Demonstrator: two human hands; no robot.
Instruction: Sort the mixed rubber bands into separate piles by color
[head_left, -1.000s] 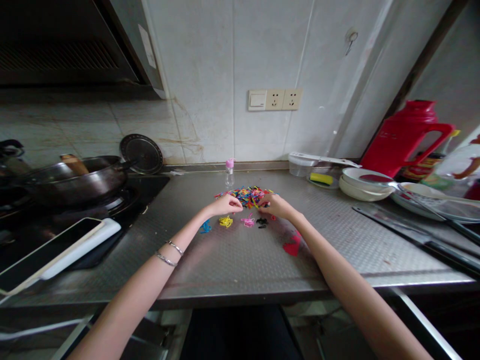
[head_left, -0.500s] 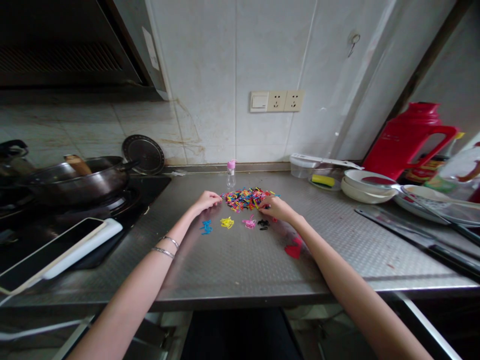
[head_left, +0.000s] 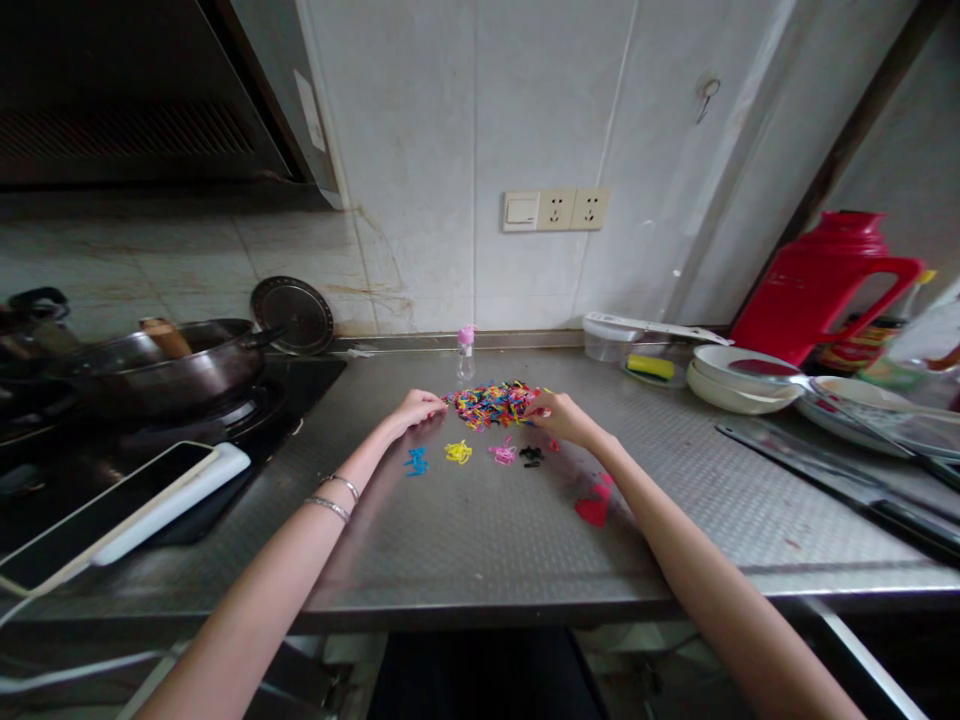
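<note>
Left hand (head_left: 421, 408): fingers bunched, tips at left end of mixed-colour pile (head_left: 495, 402); too small to tell if anything is pinched. Right hand (head_left: 559, 415): fingers curled, tips touching pile's right end; grip on any piece can't be made out. Pile sits toward the back edge of the metal counter (head_left: 480, 540), just in front of the pink-capped bottle (head_left: 466, 358). Between pile and front edge, a row, left to right: blue pieces (head_left: 416, 461), yellow pieces (head_left: 458, 452), pink pieces (head_left: 503, 453), black pieces (head_left: 532, 456).
</note>
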